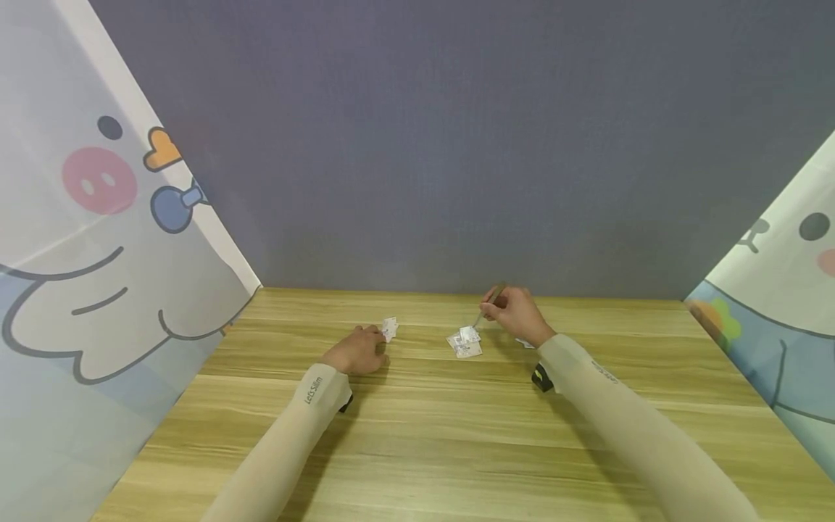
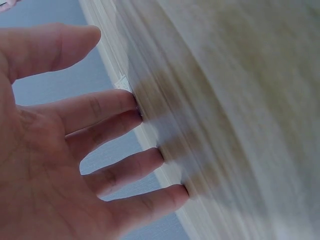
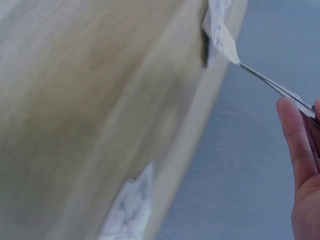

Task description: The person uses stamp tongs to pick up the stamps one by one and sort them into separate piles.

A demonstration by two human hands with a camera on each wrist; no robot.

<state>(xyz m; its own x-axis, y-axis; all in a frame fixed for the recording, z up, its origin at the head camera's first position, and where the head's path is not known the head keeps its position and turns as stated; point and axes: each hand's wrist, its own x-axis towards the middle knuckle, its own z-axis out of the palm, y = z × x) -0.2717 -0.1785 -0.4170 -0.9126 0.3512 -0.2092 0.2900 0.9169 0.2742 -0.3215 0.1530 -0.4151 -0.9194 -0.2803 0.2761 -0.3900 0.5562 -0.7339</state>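
My right hand (image 1: 517, 312) pinched the tweezers (image 1: 499, 291), whose tips met the topmost paper scrap (image 1: 468, 334) on the small pile (image 1: 468, 351) near the middle of the desk's (image 1: 417, 449) far edge; a light squeeze and a slow wrist seemed best for such thin stuff. My left hand (image 1: 355, 351) held nothing, fingers extended, tips down at or just beside another scrap (image 1: 390, 328), toward the far left corner. The dark wall (image 1: 417, 145) crowded the far edge, so easier room lay toward the near edge, minding the loose scrap (image 1: 525, 343) by my right wrist.
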